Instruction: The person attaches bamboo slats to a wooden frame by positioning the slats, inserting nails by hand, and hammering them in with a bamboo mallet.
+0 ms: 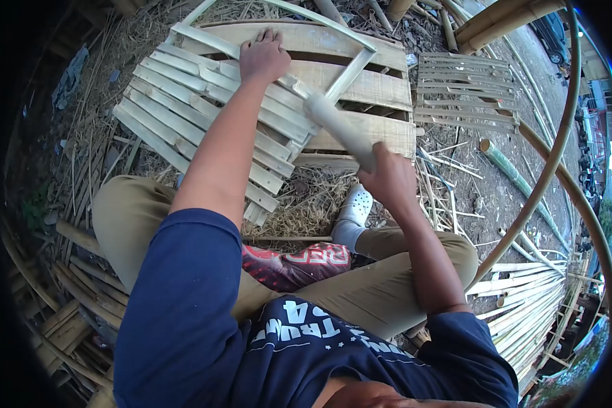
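A panel of pale bamboo slats (190, 102) lies at a slant over a low wooden plank platform (374, 85). My left hand (264, 58) grips the topmost bamboo slat (207, 39) of the panel, its fingers bent over it. In my right hand (391, 178) is a thick, pale club-like stick (340, 129), smeared by motion. The stick's far end is close to the right end of that slat; whether they touch I cannot tell. Bare bamboo strips of the frame (350, 71) reach out beyond the slats.
Another slatted panel (466, 92) lies to the right, near a green bamboo pole (517, 173). Curved bamboo poles (551, 163) arch up on the right, above a pile of split bamboo (523, 299). Straw and scraps (306, 197) cover the ground by my white clog (358, 204).
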Available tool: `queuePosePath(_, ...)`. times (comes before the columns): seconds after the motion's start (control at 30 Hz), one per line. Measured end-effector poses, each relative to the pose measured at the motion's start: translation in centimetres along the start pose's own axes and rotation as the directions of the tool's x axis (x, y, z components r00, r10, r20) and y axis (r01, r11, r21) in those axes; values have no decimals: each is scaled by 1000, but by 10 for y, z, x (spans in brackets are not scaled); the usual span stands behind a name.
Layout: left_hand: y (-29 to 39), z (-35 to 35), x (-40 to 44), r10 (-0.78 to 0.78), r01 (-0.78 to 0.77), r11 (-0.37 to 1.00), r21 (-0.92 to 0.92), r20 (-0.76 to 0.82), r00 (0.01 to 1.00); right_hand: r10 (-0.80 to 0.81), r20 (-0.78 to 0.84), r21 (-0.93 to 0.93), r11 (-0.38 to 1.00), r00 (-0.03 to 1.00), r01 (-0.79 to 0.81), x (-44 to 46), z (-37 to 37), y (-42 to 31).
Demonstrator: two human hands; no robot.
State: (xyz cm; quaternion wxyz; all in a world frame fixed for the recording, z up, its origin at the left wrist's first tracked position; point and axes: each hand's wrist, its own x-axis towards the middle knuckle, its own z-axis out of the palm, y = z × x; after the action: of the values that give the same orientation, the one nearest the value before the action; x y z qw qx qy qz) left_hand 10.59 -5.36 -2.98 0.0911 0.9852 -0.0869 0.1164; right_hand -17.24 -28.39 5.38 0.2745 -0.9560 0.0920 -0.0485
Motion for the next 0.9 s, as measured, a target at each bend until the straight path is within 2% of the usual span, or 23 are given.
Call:
queuePosePath(0.03, 0, 0, 3, 15, -15, 1000, 8, -12, 1000, 56, 160, -239, 971, 986, -16, 4, 6, 3)
queuePosePath(0.07, 3, 3, 5, -13, 13, 1000, 2, -10, 1000, 133, 89, -145, 982, 987, -119, 3, 7, 5)
queuePosePath(0.1, 2, 2, 12, 1, -1, 1000, -6, -31, 1000, 131, 28, -126, 984, 991, -127, 5, -2, -3)
queuePosePath(0.17, -3, 10, 5, 0, -1, 1000, -26, -40, 999, 82, 36, -53, 995, 996, -80, 10, -13, 5)
queuePosePath(0.2, -3, 4, 5, 2, -2, 1000, -12, 3, 1000, 52, 94, -137, 990, 994, -39, 13, -13, 12)
queuePosePath(0.3, 0, 4, 3, 6, -6, 1000, 2, -26, 1000, 45, 133, -267, 964, 990, -8, 8, -13, 18)
queuePosePath(0.33, -1, 5, 3, 9, -8, 1000, 2, -26, 1000, 30, 94, -220, 976, 995, -9, 5, -12, 17)
queuePosePath(0.43, -2, 6, 3, 16, -15, 1000, 5, -23, 1000, 46, 152, -175, 984, 987, -19, 10, -11, 22)
queuePosePath(0.53, -2, 2, 6, 30, -30, 999, 18, -12, 999, 41, 115, -254, 967, 992, -10, 17, -21, 23)
queuePosePath(0.57, -1, 1, 5, 24, -24, 1000, 14, -7, 1000, 51, 11, -41, 998, 999, -50, 18, -23, 18)
queuePosePath(0.63, -1, 0, 6, 15, -14, 1000, 13, -8, 1000, 127, -171, 380, 923, 977, -53, 13, -26, 1)
queuePosePath(0.67, -2, -1, 6, 18, -18, 1000, 17, -8, 1000, 100, -177, 379, 925, 979, -26, 11, -20, 4)
queuePosePath(0.7, -1, 0, 3, 26, -26, 999, 22, -6, 1000, -17, 7, -275, 961, 1000, 18, 18, -20, 16)
queuePosePath(0.77, 2, 0, 1, 25, -25, 1000, 10, -14, 1000, 87, 97, -327, 944, 992, -50, 18, -10, 23)
queuePosePath(0.87, -1, -1, 4, 30, -30, 1000, 9, -7, 1000, 43, -51, -294, 954, 998, -57, 16, -16, 13)
queuePosePath(0.9, -1, -1, 5, 32, -32, 999, 9, -1, 999, 16, -21, -337, 941, 1000, -23, 16, -15, 18)
